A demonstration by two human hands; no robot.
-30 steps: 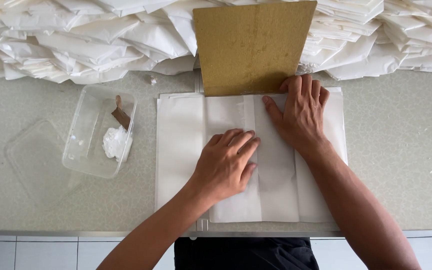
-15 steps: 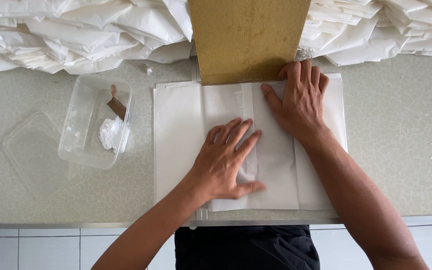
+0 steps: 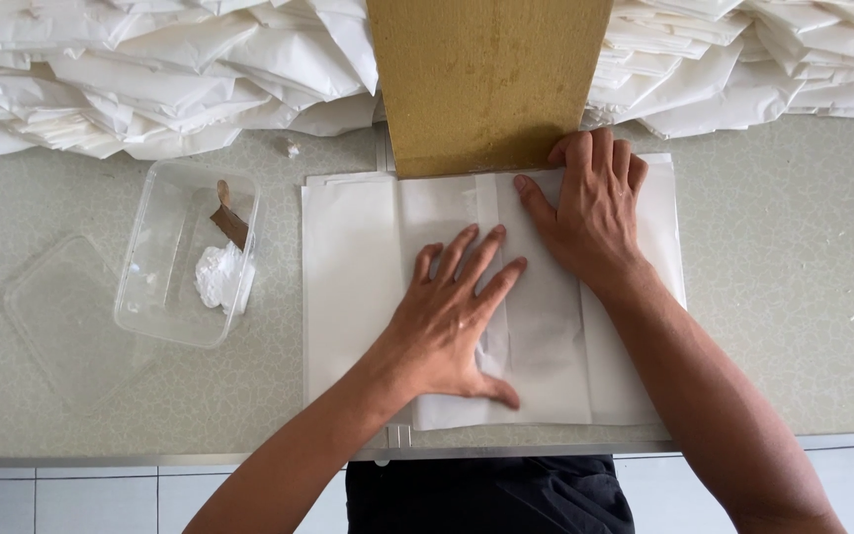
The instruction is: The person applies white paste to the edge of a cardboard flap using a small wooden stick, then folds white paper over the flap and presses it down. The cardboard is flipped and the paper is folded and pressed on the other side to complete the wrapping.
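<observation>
1. The left hand [image 3: 452, 321] is pressing flat, fingers spread and grasping nothing, on white paper [image 3: 348, 287] that is lying on the counter [image 3: 793, 297] near its front edge.
2. The paper, thin and folded into lengthwise panels, is running its long axis away from the person.
3. The right hand [image 3: 590, 213] is lying flat, ungripping, on the paper's far end, touching the brown board [image 3: 486, 84].
4. A clear tub [image 3: 155, 297] is sitting left.
</observation>
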